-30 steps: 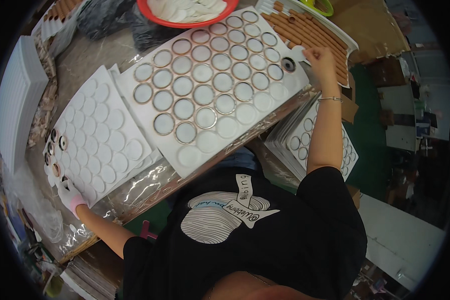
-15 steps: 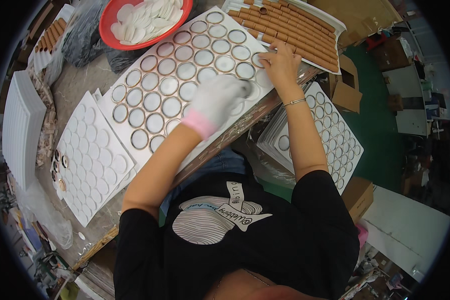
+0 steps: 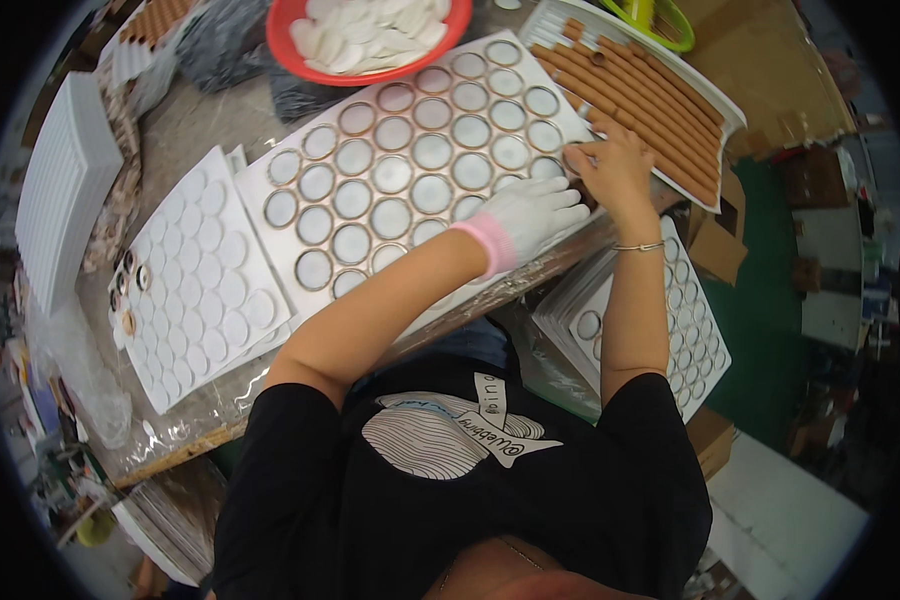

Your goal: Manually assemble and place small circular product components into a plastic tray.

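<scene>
My left hand (image 3: 535, 218), in a white glove with a pink cuff, lies over the right corner of a white board (image 3: 255, 180), fingers stretched out. Rows of round white discs with brown ring rims (image 3: 391, 174) cover this board. My bare right hand (image 3: 620, 172) is bent at the same corner, close to the gloved fingertips. Its thumb and fingers are drawn together; what they hold, if anything, is hidden. Something dark shows between the two hands, too small to name. Beyond the right hand, rows of brown rings (image 3: 635, 100) lie in a white tray (image 3: 735, 118).
A red bowl (image 3: 279, 50) of white discs stands at the back. Left of the board lies another white sheet (image 3: 160, 395) with plain discs and a few dark rings. Stacked ringed boards (image 3: 595, 285) sit below the table at right. White panels (image 3: 65, 190) stand far left.
My left hand has moved right to the board's corner, and its fingers have straightened out. My right hand stays near the tray-side edge. The whole view has shifted.
</scene>
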A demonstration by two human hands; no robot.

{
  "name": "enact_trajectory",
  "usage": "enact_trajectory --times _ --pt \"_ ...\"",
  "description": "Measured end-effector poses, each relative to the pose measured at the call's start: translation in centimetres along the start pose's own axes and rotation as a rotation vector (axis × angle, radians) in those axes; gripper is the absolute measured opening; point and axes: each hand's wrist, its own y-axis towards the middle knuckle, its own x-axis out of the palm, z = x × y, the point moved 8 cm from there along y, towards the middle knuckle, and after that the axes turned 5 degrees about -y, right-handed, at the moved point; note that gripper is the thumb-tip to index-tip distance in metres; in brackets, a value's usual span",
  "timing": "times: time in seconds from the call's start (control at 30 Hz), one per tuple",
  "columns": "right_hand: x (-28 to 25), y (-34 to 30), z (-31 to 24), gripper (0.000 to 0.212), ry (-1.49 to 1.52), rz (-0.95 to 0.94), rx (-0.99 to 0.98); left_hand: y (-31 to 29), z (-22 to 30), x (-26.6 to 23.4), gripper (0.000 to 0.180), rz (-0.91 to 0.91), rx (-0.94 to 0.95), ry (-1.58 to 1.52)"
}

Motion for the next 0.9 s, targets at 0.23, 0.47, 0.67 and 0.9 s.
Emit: enact_trajectory --times 0.23,0.47,0.67,0.9 --pt "-3.6 8.3 -12.0 0.03 0.455 0.303 -0.267 -27.4 -8.8 -24.4 0.046 0.462 -0.839 0.738" --pt "2.4 16.2 -17.6 0.016 -0.178 0.073 -0.212 -51.1 -6.2 -36.9 0.054 0.508 -1.47 0.803" --pt "-4.7 11.9 -12.1 0.024 0.247 0.323 -0.063 -52.4 -5.7 -35.0 0.034 0.259 -1.443 0.933" --pt "-0.3 -0.4 4.0 0.02 0.46 -0.091 0.228 -48.9 -6.8 -34.5 0.008 0.395 -1.214 0.832"
